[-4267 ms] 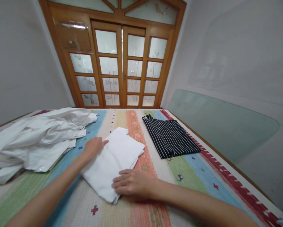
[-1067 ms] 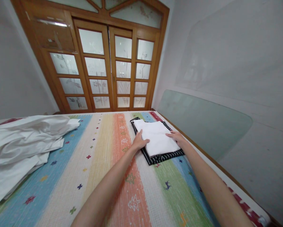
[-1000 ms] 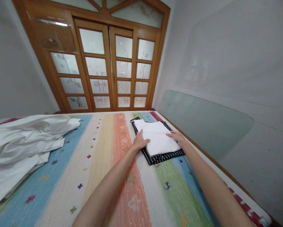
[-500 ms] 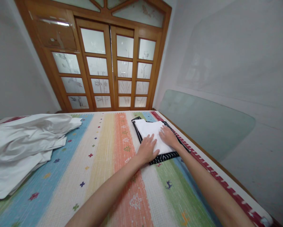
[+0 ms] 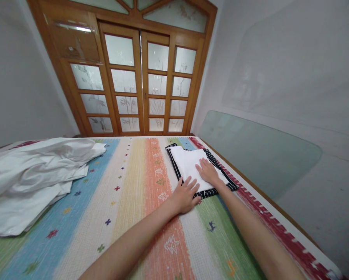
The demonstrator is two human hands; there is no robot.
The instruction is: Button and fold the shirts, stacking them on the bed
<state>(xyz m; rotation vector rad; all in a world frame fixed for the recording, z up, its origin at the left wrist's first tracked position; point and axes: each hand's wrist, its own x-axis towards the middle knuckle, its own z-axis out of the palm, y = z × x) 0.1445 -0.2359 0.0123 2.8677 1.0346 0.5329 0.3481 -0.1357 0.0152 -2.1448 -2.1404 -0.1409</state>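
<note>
A flat piece of folded white cloth (image 5: 188, 161) lies on top of a black cloth with white stripes (image 5: 234, 186), whose edges show around it. My left hand (image 5: 186, 194) rests on the near left corner of the two, fingers spread. My right hand (image 5: 208, 171) lies on the right part of the white cloth with its fingers stretched out. Neither hand grips anything. Whether the pieces are garments I cannot tell for certain.
Under everything spreads a striped, patterned cover (image 5: 127, 210). A large crumpled white cloth (image 5: 31, 175) is heaped at the left. A pale glass-like panel (image 5: 264, 151) leans along the right wall. Wooden doors with panes (image 5: 142, 77) stand beyond the far edge.
My left hand has drawn back toward the cloth's near left corner. My right hand has shifted slightly toward me over the white cloth. The view has turned a little left.
</note>
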